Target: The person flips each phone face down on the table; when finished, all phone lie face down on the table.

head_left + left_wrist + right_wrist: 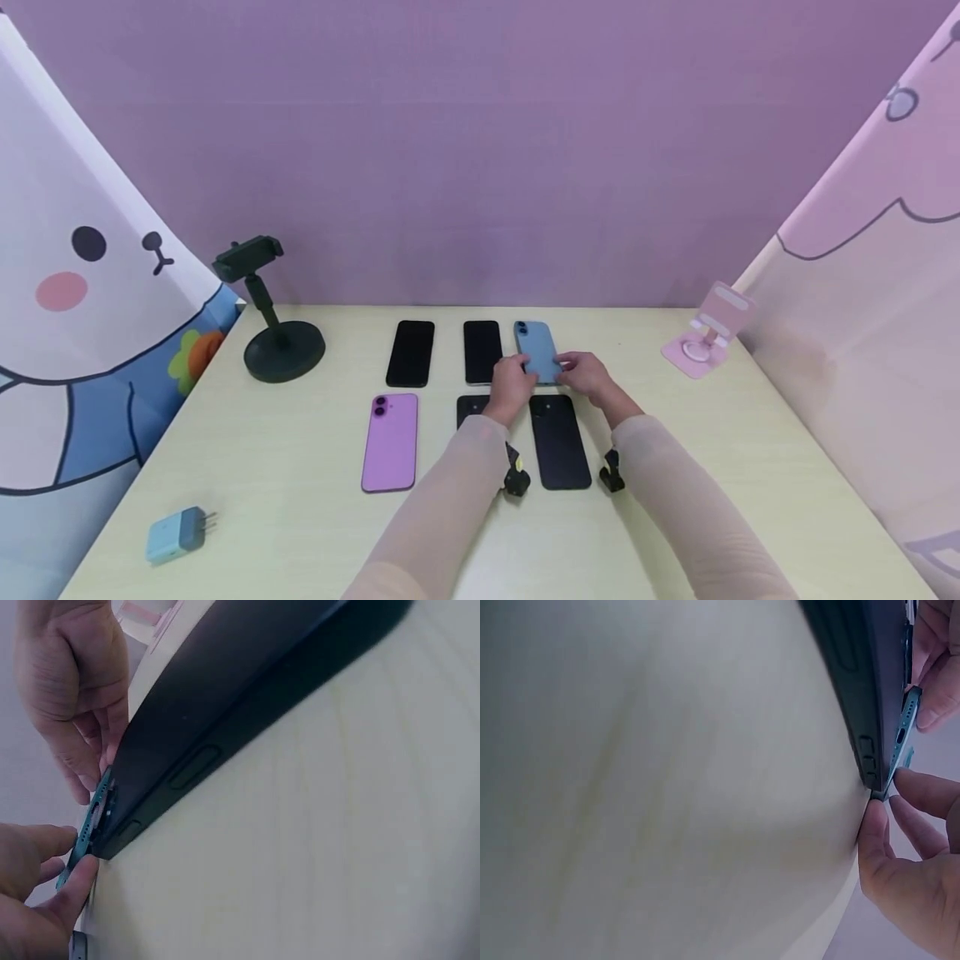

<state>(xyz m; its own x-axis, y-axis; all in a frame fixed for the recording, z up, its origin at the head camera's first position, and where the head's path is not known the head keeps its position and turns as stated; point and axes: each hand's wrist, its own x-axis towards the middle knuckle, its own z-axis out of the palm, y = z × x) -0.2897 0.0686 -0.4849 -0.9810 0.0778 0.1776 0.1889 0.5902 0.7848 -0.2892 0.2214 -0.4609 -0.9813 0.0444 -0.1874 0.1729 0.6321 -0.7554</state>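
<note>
A light blue smartphone (536, 348) lies back side up at the right end of the far row, its camera at the top left. My left hand (512, 388) pinches its lower left edge, and my right hand (589, 377) pinches the lower right. In the left wrist view, the thumb and fingers of my left hand (37, 881) sit on either side of the blue edge (87, 825). Likewise, the right wrist view has my right hand (919, 851) with thumb and fingers at the phone's corner. Nearest my wrists lies a black phone (560, 443).
Two black phones, one left (410, 354) and one middle (482, 346), share the far row. Nearer are a purple phone (390, 446) and a partly covered black phone (470, 406). A dark stand (285, 352), a pink stand (696, 354) and a blue charger (175, 536) stand around them.
</note>
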